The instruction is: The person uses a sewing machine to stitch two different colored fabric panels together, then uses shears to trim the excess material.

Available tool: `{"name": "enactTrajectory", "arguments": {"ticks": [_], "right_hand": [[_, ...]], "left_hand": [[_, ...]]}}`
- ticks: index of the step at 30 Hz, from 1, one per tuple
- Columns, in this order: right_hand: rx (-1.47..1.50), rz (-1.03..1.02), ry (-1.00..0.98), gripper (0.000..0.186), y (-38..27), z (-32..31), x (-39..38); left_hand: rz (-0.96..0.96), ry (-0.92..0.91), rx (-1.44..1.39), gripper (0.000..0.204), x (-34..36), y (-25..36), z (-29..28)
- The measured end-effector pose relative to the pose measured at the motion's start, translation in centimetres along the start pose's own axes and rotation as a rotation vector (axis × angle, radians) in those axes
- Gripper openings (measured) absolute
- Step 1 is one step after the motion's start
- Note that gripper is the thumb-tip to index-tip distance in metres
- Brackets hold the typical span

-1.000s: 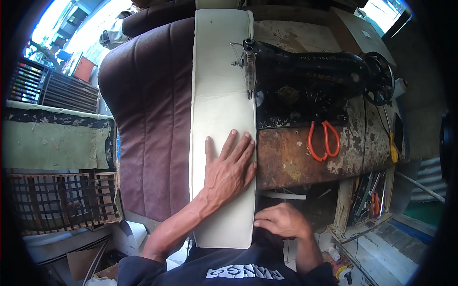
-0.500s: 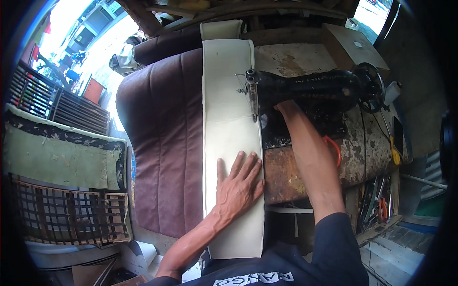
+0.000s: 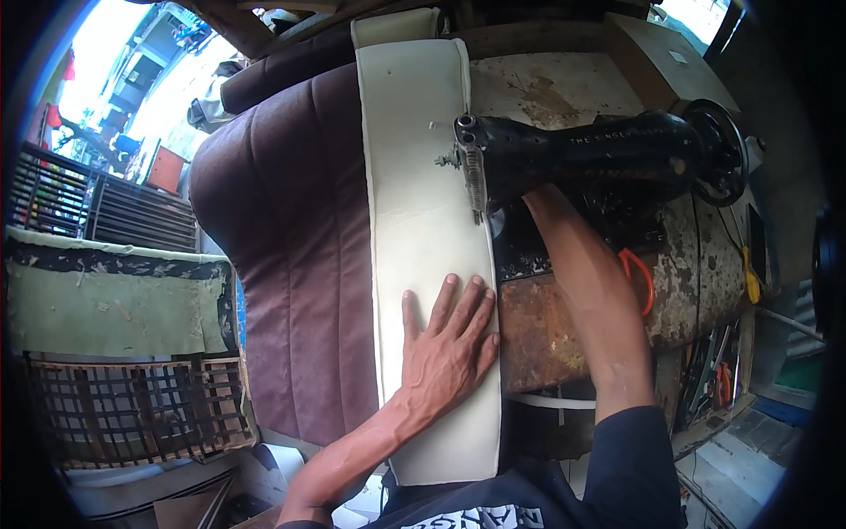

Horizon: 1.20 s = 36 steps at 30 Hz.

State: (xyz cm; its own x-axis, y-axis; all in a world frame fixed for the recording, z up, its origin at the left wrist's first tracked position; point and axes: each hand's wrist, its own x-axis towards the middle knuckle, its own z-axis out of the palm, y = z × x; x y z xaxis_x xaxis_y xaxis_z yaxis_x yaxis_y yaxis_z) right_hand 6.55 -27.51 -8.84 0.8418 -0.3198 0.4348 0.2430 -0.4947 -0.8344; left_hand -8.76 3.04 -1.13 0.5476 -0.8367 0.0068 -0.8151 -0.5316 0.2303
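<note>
My left hand (image 3: 451, 345) lies with fingers spread on a long cream padded strip (image 3: 414, 247), which runs under the needle end of a black sewing machine (image 3: 599, 154). My right forearm (image 3: 590, 309) reaches up over the machine bed, and my right hand is hidden behind the machine's arm. A maroon channelled upholstered piece (image 3: 273, 220) lies left of the strip. Orange-handled scissors (image 3: 644, 282) show partly beside my right forearm, on the worn table (image 3: 538, 344).
At left stand a green-topped padded frame (image 3: 115, 309), a webbed frame (image 3: 132, 406) and metal grilles (image 3: 141, 212). At right are a yellow-handled tool (image 3: 752, 273), a tool rack (image 3: 714, 375) below the table and a cardboard box (image 3: 661, 62) at the back.
My right hand has left the strip's near edge and reached up behind the machine's arm. My left hand stays spread on the strip. The view has shifted slightly.
</note>
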Motion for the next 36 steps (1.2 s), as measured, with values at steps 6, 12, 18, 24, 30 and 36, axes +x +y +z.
{"name": "enactTrajectory", "arguments": {"ticks": [6,12,18,24,30,36], "right_hand": [[-0.036,0.041,-0.059,0.016,-0.1,-0.2,1.0],[-0.229,0.415,-0.103,0.028,-2.5,-0.4,3.4],[-0.206,0.466,-0.061,0.033,-2.5,-0.9,5.0],[-0.314,0.488,0.055,0.035,-2.5,-0.7,6.1],[-0.204,0.547,-0.007,0.033,-2.4,0.8,7.9],[-0.257,0.537,0.017,0.031,-1.8,0.3,9.3]], "left_hand": [[-0.008,-0.015,-0.014,0.061,1.4,-1.1,0.1],[0.001,-0.015,-0.008,0.062,3.3,-2.0,0.2],[0.016,0.022,-0.002,0.062,5.1,-2.6,0.3],[0.052,0.040,-0.005,0.062,7.1,-3.3,0.4],[0.118,0.226,0.004,0.050,8.3,-4.4,0.5],[0.212,0.301,-0.063,0.038,10.0,-5.0,0.5]]}}
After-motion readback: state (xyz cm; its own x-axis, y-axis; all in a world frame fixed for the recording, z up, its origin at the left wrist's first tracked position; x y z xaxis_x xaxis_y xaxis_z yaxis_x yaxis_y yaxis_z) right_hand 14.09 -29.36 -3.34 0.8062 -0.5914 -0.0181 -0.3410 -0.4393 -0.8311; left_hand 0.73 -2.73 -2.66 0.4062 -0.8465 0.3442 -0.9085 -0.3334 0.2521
